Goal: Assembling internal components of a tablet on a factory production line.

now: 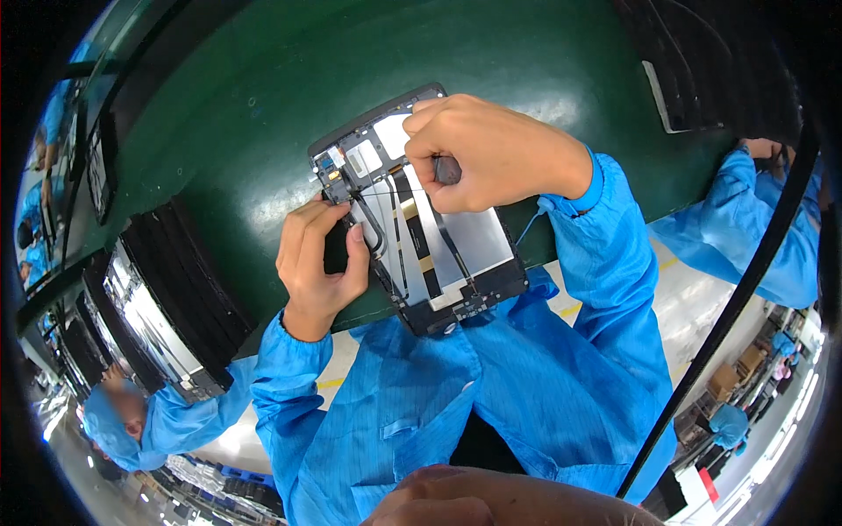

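An opened tablet lies tilted on the green table, its inner side up. Silver plates, dark cables and small boards show inside it. At its left edge, my left hand grips the frame between thumb and fingers, beside a small board in the corner. Over the upper right part of the tablet, my right hand is closed around a thin dark tool. The tool's rounded end shows in the fist, and a slim dark line runs from there toward my left fingertips. Its exact kind is unclear.
The green table surrounds the tablet. Left stands a row of black trays or holders with opened devices. A black sheet-like stack lies at the upper right. Co-workers in blue sit at left and right. A dark bar crosses the right side.
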Available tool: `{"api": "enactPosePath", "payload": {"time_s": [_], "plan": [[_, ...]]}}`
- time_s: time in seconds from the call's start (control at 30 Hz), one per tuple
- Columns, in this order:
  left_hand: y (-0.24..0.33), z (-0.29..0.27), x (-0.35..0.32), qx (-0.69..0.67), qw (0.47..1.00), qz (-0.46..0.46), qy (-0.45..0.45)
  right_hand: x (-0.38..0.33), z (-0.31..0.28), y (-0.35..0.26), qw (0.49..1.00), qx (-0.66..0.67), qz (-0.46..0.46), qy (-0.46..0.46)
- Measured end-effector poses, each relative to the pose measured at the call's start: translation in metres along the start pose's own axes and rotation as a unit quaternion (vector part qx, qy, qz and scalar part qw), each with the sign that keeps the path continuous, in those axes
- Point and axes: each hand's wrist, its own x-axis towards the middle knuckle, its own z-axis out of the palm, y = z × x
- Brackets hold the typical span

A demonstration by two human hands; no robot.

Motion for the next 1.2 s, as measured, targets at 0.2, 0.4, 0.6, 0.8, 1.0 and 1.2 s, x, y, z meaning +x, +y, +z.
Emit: {"api": "enactPosePath", "payload": {"time_s": [0.2,0.4,0.6,0.8,1.0,1.2], "plan": [[0.002,0.000,0.001,0.021,0.999,0.025,-0.003,-0.001,0.000,0.002,1.000,-0.005,-0.014,0.004],[0.002,0.004,0.002,0.025,0.999,0.034,0.003,-0.002,0.002,0.004,1.000,0.007,0.006,-0.010],[0.000,0.005,0.004,0.029,0.998,0.047,0.005,-0.001,-0.001,0.007,1.000,0.020,-0.009,0.002],[-0.013,0.001,0.002,0.025,0.997,0.071,0.009,0.001,0.000,0.010,1.000,0.001,-0.025,0.016],[-0.020,-0.005,0.025,0.086,0.982,0.153,-0.068,-0.005,0.002,0.024,0.990,0.123,0.026,0.059],[-0.019,-0.001,0.028,0.054,0.979,0.134,-0.142,0.002,-0.011,0.020,0.998,0.028,0.044,0.043]]}}
